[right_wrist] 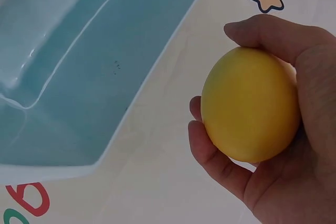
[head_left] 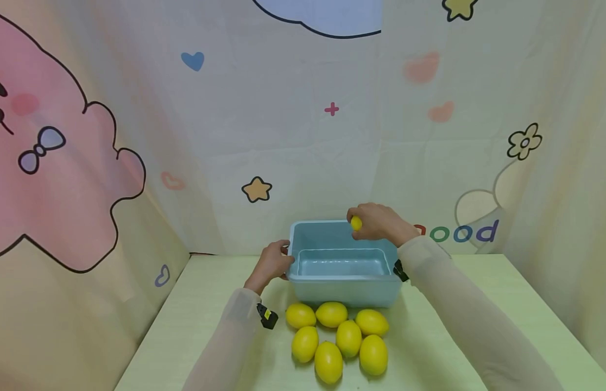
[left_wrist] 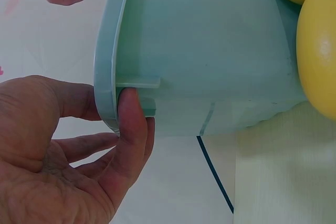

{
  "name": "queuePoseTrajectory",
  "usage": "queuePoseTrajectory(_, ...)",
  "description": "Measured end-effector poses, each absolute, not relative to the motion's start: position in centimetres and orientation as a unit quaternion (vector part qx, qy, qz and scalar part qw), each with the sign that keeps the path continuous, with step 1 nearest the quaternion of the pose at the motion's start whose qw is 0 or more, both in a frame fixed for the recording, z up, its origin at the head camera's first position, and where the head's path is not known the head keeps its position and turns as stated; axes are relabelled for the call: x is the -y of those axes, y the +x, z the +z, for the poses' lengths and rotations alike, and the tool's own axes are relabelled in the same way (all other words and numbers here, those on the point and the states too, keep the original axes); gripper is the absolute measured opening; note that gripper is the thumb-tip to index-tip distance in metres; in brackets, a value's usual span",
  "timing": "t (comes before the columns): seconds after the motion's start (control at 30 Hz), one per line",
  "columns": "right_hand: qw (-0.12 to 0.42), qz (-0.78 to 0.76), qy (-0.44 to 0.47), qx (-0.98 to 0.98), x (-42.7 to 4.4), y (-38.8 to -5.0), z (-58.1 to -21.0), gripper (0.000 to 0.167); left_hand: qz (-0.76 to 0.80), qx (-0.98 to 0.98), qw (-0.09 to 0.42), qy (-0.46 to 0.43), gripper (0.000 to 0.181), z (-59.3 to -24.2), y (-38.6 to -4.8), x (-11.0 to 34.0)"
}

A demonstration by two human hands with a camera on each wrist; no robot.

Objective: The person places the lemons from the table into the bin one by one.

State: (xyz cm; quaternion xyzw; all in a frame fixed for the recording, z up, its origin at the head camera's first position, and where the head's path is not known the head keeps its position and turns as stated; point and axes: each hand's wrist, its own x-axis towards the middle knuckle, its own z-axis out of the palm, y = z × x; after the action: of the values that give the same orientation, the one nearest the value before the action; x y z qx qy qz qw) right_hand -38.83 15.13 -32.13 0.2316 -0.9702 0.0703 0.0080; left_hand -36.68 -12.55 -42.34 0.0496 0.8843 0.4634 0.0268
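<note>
A light blue plastic bin (head_left: 344, 290) stands on the table, and its inside shows no fruit in the head view. At its left end my left hand (head_left: 273, 262) grips the rim; in the left wrist view the thumb and fingers (left_wrist: 134, 129) pinch the lip. Above the bin's back right part, my right hand (head_left: 378, 221) holds a yellow lemon (right_wrist: 251, 104), with fingers and thumb curled round it. Several more lemons (head_left: 328, 362) lie loosely grouped on the table just in front of the bin.
The pale green table (head_left: 185, 326) extends to both sides of the bin. Close behind it hangs a printed curtain (head_left: 303, 152) with stars, hearts and a pink cartoon animal. Black wrist cameras (head_left: 267, 316) sit on both sleeves.
</note>
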Motion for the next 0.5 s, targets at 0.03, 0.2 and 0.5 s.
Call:
queuePoseTrajectory(0.03, 0.006, 0.07, 0.231, 0.97, -15.1, -39.0, -32.2, 0.035, 0.463, -0.885, 0.026, 0.049, 0.054, -42.3, -36.7, 12.5)
queuePoseTrajectory(0.2, -0.004, 0.081, 0.22, 0.972, -15.0, -39.7, -32.5, 0.035, 0.459, -0.887, 0.026, 0.044, 0.055, -42.2, -36.6, 12.5)
queuePoseTrajectory(0.5, -0.029, 0.103, 0.199, 0.974, -15.1, -40.9, -33.2, 0.037, 0.458, -0.887, 0.032, 0.044, 0.054, -42.0, -36.5, 12.3)
